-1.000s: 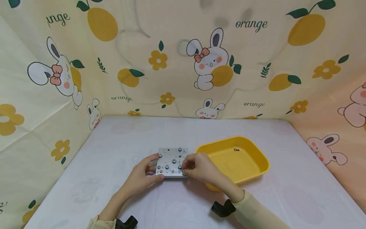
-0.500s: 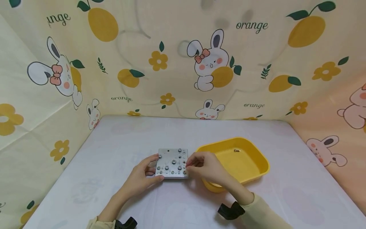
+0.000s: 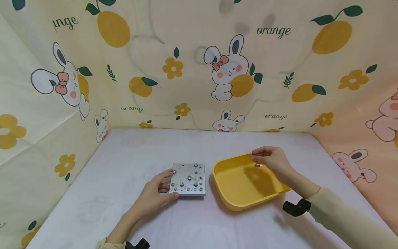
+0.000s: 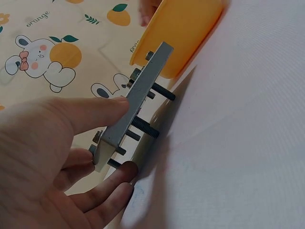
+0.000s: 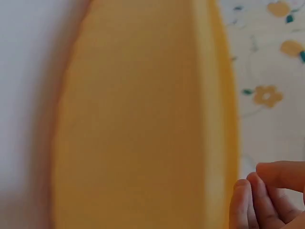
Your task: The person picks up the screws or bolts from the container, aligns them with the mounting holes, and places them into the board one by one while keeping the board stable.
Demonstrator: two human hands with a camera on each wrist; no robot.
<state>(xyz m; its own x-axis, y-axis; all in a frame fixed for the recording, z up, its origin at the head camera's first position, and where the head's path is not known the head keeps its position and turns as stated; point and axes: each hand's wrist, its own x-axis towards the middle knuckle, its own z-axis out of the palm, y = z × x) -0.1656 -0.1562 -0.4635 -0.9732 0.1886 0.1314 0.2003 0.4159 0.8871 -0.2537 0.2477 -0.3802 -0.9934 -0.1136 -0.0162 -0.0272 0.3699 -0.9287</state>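
My left hand (image 3: 151, 193) grips a square silver metal plate (image 3: 182, 169) by its left side, thumb at the near corner. Several socket-head screws (image 3: 189, 178) stand in the plate's holes. Seen edge-on in the left wrist view, dark threaded shanks (image 4: 145, 127) stick out beneath the plate, which is raised off the table. My right hand (image 3: 275, 160) is over the far side of the yellow tray (image 3: 236, 181), fingers loosely bent with nothing visible between them. Just below its fingertips, a small screw (image 3: 257, 165) lies in the tray.
A white cloth (image 3: 149, 148) covers the table. Behind it and at both sides hangs a curtain (image 3: 192, 79) printed with rabbits and oranges. Black wrist mounts (image 3: 296, 207) sit on both forearms.
My right hand has left the plate's right edge and moved right and away, over the tray. My left hand still holds the plate in the same place.
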